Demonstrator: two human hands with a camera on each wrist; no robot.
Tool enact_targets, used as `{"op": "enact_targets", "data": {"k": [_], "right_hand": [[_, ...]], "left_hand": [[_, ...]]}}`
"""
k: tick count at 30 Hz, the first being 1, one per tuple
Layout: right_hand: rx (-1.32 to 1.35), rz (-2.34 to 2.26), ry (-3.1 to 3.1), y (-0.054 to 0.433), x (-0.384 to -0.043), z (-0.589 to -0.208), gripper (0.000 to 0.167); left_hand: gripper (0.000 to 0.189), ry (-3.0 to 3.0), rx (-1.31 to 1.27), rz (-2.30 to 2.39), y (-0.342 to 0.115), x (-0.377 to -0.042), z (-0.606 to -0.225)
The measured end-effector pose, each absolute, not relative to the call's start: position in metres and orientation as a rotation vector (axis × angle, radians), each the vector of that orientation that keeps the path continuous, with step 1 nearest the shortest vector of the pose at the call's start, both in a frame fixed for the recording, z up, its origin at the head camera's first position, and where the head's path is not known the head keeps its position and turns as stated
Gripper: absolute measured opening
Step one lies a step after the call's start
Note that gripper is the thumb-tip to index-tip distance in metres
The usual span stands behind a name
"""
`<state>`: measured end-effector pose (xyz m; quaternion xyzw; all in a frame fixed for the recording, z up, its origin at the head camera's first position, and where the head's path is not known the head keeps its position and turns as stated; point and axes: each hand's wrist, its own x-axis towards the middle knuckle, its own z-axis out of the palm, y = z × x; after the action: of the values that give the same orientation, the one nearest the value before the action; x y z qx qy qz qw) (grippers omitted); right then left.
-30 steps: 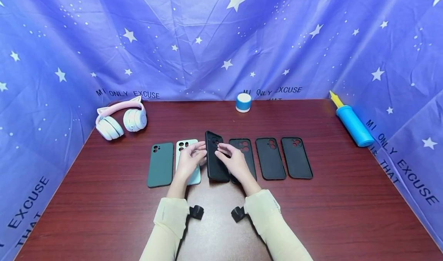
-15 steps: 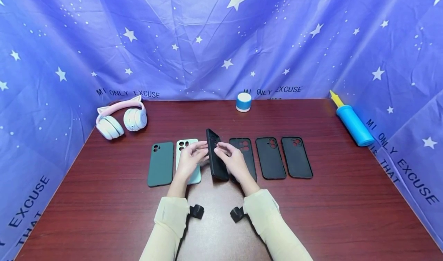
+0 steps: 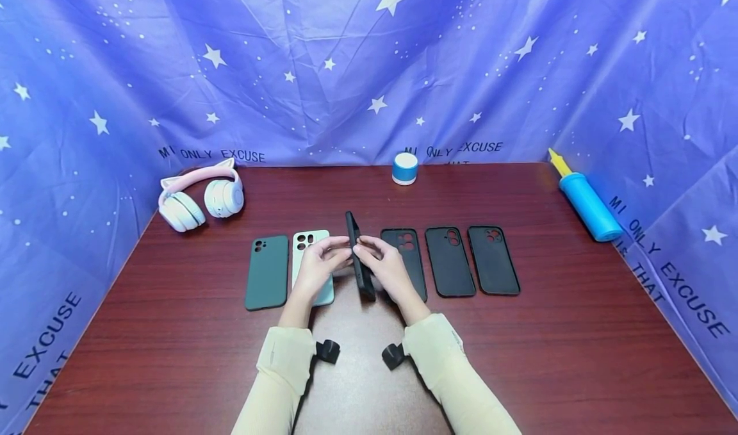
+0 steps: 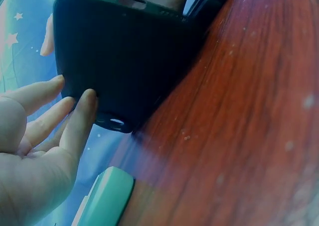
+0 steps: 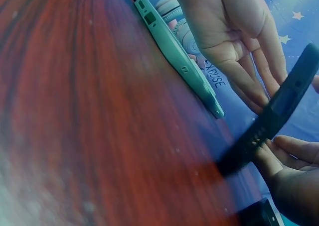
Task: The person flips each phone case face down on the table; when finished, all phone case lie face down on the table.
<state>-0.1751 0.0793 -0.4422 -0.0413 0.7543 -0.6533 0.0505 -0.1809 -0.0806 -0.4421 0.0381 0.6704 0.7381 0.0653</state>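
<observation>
A black phone case [image 3: 361, 271] stands almost on its long edge between the hands, its top end raised higher. The left hand [image 3: 313, 273] holds its left side; in the left wrist view, the thumb [image 4: 84, 116] lies on the broad outer face and the fingers meet the edge. From the other side, the right hand [image 3: 387, 270] holds it with thumb and fingertips, as the right wrist view shows near the case [image 5: 249, 141]. A mint phone case [image 3: 302, 246] lies partly under the left hand, and another black phone case [image 3: 414, 262] partly under the right.
A dark green phone case [image 3: 268, 273] lies at the row's left end. Two black phone cases [image 3: 451, 265] [image 3: 494, 262] lie at its right. Cat-ear headphones [image 3: 223, 198], a blue-and-white cylinder [image 3: 405, 169] and a blue hand pump [image 3: 590, 205] stand farther back on the table.
Both hands have turned the black phone case from a tilted, face-showing position to nearly edge-on, its top end rising slightly. The other cases have not moved.
</observation>
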Motion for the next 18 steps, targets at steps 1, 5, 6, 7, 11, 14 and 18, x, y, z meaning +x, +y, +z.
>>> {"op": "enact_targets", "data": {"k": [1, 5, 6, 7, 11, 14, 18], "right_hand": [[-0.141, -1.992, 2.301, 0.0788, -0.1751, -0.4427, 0.056], [-0.159, -2.003, 2.299, 0.0763, -0.1745, -0.4431, 0.055], [-0.156, -2.003, 2.293, 0.0760, -0.1746, -0.4435, 0.054], [-0.148, -2.004, 2.285, 0.0756, -0.1748, -0.4438, 0.051], [-0.085, -2.036, 2.225, 0.0749, -0.1761, -0.4447, 0.044], [-0.057, -2.075, 2.184, 0.0752, -0.1769, -0.4449, 0.042], [-0.037, -2.110, 2.152, 0.0764, -0.1776, -0.4446, 0.041]], "left_hand": [[0.036, 2.037, 0.122, 2.213, -0.0807, -0.1808, -0.4418], [0.036, 2.073, 0.153, 2.177, -0.0802, -0.1800, -0.4408], [0.036, 2.072, 0.156, 2.177, -0.0801, -0.1798, -0.4405], [0.036, 2.069, 0.159, 2.178, -0.0800, -0.1798, -0.4402], [0.036, 2.068, 0.143, 2.175, -0.0800, -0.1801, -0.4396], [0.036, 2.081, 0.090, 2.169, -0.0804, -0.1807, -0.4403], [0.036, 2.120, 0.016, 2.144, -0.0813, -0.1818, -0.4418]]}}
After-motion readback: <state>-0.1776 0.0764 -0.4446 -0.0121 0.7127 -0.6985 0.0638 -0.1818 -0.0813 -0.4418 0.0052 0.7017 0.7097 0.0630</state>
